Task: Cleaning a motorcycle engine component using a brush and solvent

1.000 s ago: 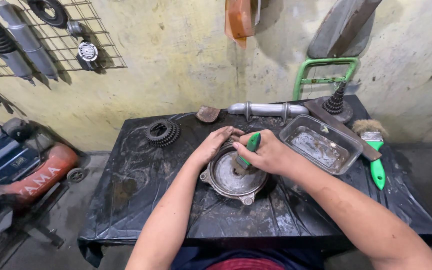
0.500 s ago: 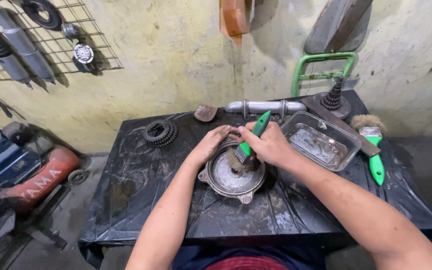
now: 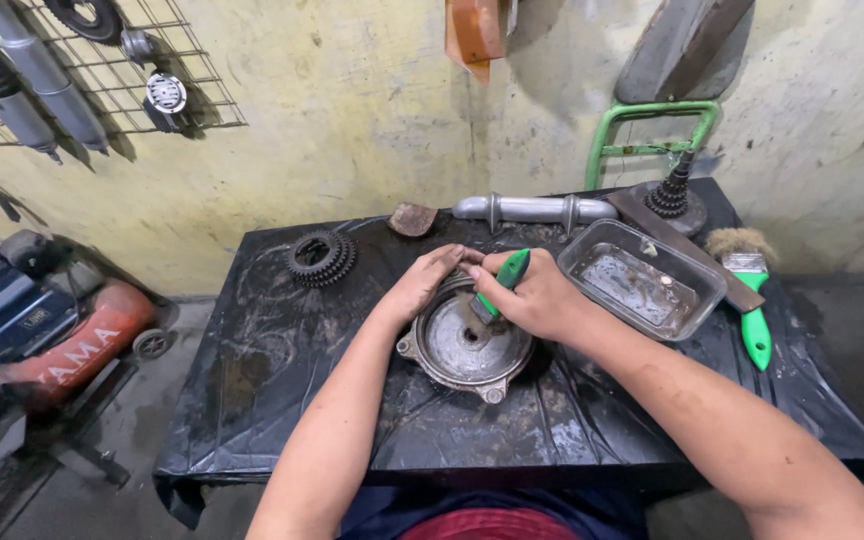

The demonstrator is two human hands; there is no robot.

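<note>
Since half a second ago the green-handled brush (image 3: 500, 287) has tipped down, bristles now inside the round metal cover (image 3: 466, 345) at mid-frame. Bare black table (image 3: 282, 390) lies open to lower left; a steel tray (image 3: 642, 280) crowds the right. Right hand (image 3: 537, 298) is clenched around the brush handle; left hand (image 3: 422, 285) presses curled fingers on the cover's upper rim.

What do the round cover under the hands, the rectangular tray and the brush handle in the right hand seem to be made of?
Round cover: likely cast metal, dull grey, grimy, with bolt lugs on the rim. Rectangular tray: probably clear plastic or glass, see-through walls, dirty liquid inside. Brush handle in the right hand: apparently plastic, smooth bright green.
</note>
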